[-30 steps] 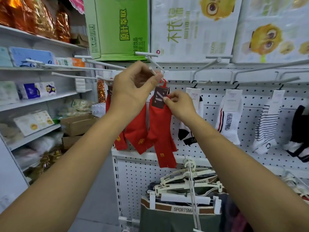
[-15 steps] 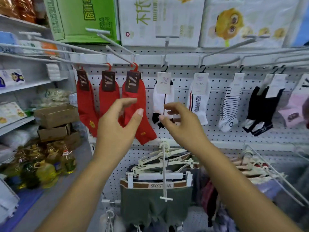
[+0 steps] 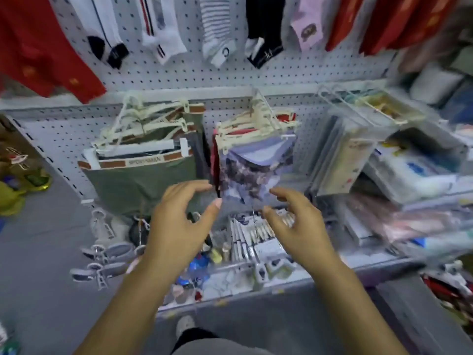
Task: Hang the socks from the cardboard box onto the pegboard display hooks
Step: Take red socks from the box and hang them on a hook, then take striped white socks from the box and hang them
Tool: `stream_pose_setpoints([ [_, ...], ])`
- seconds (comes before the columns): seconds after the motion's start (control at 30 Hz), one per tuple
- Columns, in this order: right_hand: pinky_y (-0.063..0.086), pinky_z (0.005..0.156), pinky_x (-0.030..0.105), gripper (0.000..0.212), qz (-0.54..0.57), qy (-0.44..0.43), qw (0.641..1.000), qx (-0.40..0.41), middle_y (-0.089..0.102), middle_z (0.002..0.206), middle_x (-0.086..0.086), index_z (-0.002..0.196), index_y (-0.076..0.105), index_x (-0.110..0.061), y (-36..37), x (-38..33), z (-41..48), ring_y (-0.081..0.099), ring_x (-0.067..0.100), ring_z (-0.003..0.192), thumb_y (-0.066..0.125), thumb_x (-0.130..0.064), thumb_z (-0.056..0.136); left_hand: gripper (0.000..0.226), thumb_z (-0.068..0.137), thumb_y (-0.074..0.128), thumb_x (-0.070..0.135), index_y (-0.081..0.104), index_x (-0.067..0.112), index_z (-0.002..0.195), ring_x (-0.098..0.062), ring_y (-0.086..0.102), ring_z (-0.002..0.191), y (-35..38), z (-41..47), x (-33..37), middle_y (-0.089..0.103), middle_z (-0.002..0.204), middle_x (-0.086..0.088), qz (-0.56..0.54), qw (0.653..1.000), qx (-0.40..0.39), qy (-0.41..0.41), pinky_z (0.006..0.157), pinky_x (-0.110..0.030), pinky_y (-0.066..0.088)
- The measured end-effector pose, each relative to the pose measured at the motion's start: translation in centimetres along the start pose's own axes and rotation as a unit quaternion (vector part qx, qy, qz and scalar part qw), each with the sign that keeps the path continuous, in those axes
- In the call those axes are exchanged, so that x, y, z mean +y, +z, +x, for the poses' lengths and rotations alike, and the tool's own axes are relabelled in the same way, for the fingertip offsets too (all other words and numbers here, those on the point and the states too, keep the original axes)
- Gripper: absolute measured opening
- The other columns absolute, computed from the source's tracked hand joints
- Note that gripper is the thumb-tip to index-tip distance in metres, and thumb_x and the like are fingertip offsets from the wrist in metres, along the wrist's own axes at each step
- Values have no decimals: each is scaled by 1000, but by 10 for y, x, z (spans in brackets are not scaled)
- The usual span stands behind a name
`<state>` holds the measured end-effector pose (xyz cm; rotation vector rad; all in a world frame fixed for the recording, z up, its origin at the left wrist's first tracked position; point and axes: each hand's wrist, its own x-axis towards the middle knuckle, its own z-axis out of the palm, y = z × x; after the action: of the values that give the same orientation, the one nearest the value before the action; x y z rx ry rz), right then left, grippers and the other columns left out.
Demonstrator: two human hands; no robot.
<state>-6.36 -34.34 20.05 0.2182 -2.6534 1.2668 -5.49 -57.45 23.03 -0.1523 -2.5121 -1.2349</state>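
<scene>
Red socks (image 3: 38, 55) hang on the white pegboard (image 3: 194, 75) at the top left, and more red socks (image 3: 399, 19) hang at the top right. Between them hang white, striped, black and pink socks (image 3: 217, 29). My left hand (image 3: 179, 224) and my right hand (image 3: 299, 226) float in front of the lower display with fingers spread and nothing in them. Both are well below the hanging socks. No cardboard box shows in this view, and the hooks are out of frame above.
Underwear on white hangers (image 3: 143, 160) and a patterned pair (image 3: 253, 160) hang right behind my hands. A low shelf (image 3: 256, 285) holds small goods. Packaged items (image 3: 409, 172) stack at the right. Grey floor (image 3: 38, 252) lies at the left, with bottles (image 3: 15, 190) beside it.
A red sock went onto its hook and both hands let go. The view swung down from the hooks to the lower display, and my empty hands dropped with it.
</scene>
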Motion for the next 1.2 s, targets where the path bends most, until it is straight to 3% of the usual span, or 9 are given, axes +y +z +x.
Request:
stream_pose_setpoints([
  [0.1,40,91,7,38,-13,76,997,22,58,119,-11,129,62,-18,-32,58,-65,53,6,110,69,-33,95,27,92,71,37,66,33,118,7,47,111,65,-44,14,56,117,24,-1,995,-96,-4,92,-6,32],
  [0.23,40,87,16,39,-26,193,980,47,62,114,-6,128,64,-15,-73,120,-147,58,13,108,72,-28,93,28,91,76,28,70,23,118,-7,55,109,144,-83,39,62,115,17,15,976,-215,21,86,-5,35],
  [0.4,46,92,29,38,-33,326,940,98,68,123,3,127,65,-12,-119,175,-227,61,23,115,71,-29,94,32,90,77,21,71,13,120,-26,60,120,238,-98,79,69,123,-4,31,932,-353,71,96,-31,46],
  [0.53,39,84,21,34,-29,395,904,163,66,122,0,126,64,-15,-152,208,-265,60,18,109,70,-28,95,36,94,73,29,68,13,125,-28,58,122,317,-92,115,67,128,-6,22,893,-431,132,99,-41,50],
  [0.6,41,85,21,33,-25,427,885,187,64,121,-3,127,64,-18,-168,225,-275,60,18,108,69,-29,96,34,93,73,28,69,13,123,-28,60,117,358,-88,133,68,124,-6,14,878,-452,158,95,-40,51],
  [0.73,49,99,40,35,-12,486,843,232,66,125,4,128,64,-16,-203,261,-283,60,21,116,68,-30,96,34,92,73,35,69,18,120,-25,61,111,441,-76,167,70,118,-3,17,856,-483,185,88,-35,50],
  [0.87,50,94,32,30,14,535,787,306,66,120,0,123,67,-18,-240,305,-274,59,13,105,70,-29,95,35,94,70,37,67,18,123,-25,62,114,520,-53,195,70,123,-4,24,826,-524,205,86,-27,40],
  [1.03,57,88,34,11,57,566,740,359,70,98,-17,100,67,-36,-282,377,-242,64,-3,91,71,-28,93,41,96,68,38,64,15,129,-28,62,122,621,-22,218,68,131,-9,45,800,-580,148,92,-29,42],
  [1.2,57,92,41,21,91,581,741,325,70,107,-10,108,65,-30,-320,465,-212,67,12,100,74,-34,90,49,96,68,39,60,14,137,-25,61,123,718,-4,223,65,135,-10,41,789,-611,52,99,-30,43],
])
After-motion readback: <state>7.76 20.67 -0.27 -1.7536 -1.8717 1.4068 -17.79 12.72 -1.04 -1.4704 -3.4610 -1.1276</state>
